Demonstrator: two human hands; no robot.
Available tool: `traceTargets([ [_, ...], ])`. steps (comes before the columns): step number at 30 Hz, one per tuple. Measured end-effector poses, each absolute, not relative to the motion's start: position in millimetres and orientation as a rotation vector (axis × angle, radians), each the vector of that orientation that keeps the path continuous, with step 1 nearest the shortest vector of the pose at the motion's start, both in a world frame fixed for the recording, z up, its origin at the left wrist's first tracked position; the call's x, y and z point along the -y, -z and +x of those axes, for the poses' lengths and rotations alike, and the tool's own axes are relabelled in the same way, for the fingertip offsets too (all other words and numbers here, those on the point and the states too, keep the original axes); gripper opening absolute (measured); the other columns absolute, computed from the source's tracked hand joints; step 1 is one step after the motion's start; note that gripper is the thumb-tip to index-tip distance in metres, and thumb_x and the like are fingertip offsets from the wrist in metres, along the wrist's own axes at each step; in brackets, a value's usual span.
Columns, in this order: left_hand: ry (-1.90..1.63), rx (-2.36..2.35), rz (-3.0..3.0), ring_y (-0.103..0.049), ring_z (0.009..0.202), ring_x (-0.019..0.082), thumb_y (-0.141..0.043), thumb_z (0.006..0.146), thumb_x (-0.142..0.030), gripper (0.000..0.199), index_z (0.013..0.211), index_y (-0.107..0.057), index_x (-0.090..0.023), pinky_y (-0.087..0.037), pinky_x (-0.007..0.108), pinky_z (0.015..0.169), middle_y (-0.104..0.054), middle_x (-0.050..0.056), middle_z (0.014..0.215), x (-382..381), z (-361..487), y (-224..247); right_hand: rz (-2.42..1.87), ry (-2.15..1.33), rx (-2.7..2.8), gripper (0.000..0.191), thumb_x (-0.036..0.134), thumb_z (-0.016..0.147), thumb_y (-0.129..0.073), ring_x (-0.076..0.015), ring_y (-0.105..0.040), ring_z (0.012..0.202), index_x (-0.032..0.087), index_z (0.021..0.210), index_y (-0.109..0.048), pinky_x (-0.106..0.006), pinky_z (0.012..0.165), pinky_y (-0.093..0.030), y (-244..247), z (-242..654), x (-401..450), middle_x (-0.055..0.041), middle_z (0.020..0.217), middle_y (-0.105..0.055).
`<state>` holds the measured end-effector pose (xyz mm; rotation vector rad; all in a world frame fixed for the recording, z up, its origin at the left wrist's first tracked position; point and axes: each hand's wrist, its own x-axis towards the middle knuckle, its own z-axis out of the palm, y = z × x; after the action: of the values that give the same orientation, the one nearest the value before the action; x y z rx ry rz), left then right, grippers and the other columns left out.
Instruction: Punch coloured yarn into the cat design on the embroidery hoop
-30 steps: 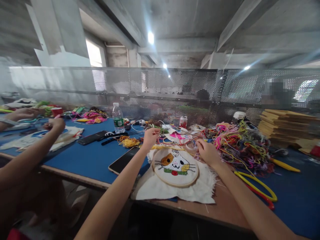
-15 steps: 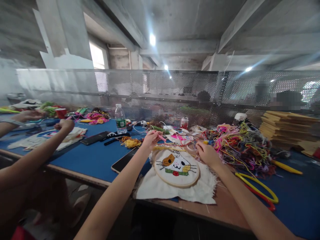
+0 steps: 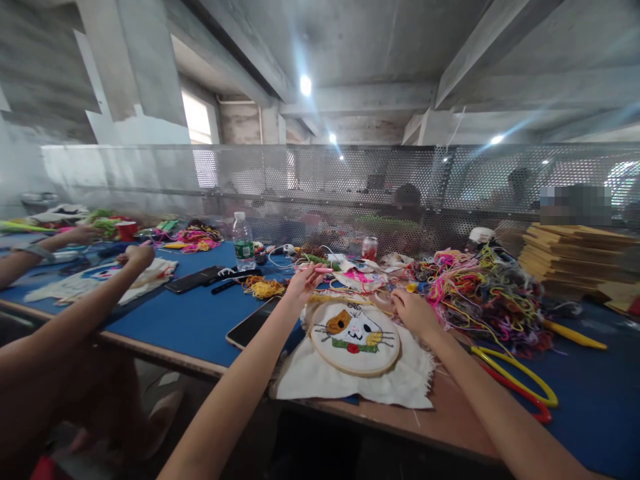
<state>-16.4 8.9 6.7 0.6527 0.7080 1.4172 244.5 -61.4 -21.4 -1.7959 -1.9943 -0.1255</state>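
An embroidery hoop (image 3: 356,372) lies on the table in front of me, with white cloth (image 3: 310,380) spreading out around it. Stitched inside it is a cat face (image 3: 356,328) with an orange patch, a green collar and a red flower. Just beyond the hoop's upper left, my left hand (image 3: 305,283) is raised with its fingers pressed together; anything between them is too small to make out. My right hand (image 3: 411,309) is closed in a pinch at the upper right of the hoop, and what it holds is hidden. Loose thread lies between both hands.
At right are a tangled yarn heap (image 3: 485,293), yellow-handled scissors (image 3: 530,373) and stacked brown envelopes (image 3: 570,260). A bottle (image 3: 243,243), a can (image 3: 369,249) and a phone (image 3: 250,324) stand or lie nearby. On the left, a co-worker's hands (image 3: 136,256) hover over another cloth.
My left hand has shifted slightly to the right, and its fingers look straighter. My right hand has barely moved, and the hoop stays in place. The view has moved slightly.
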Motion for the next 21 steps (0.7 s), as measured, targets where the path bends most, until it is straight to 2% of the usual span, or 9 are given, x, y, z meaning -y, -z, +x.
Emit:
traceTargets([
  [15,-1.445,-0.674,0.737,-0.065,0.068,0.012,-0.053,0.081,-0.011,0.009,0.072,-0.056,-0.011,-0.052,0.019,0.059,-0.067,0.005,0.074,-7.7,-13.8,-5.6,-1.813,0.083,1.973,0.025,0.022,0.087,-0.034,-0.0153,-0.059,0.070,0.020,0.084,-0.059,-0.022,0.057,-0.029,15.6,244.7,65.8,-0.0050,0.077,-0.066],
  [21,-1.461,-0.574,0.877,-0.065,0.073,0.014,-0.065,0.071,-0.013,0.015,0.067,-0.050,-0.014,-0.053,0.024,0.068,-0.068,0.004,0.077,-0.2,-5.9,-6.3,-1.733,0.112,2.011,0.024,0.025,0.085,-0.036,-0.0158,-0.058,0.067,0.021,0.082,-0.060,-0.023,0.055,-0.028,16.6,238.5,68.4,-0.0050,0.074,-0.066],
])
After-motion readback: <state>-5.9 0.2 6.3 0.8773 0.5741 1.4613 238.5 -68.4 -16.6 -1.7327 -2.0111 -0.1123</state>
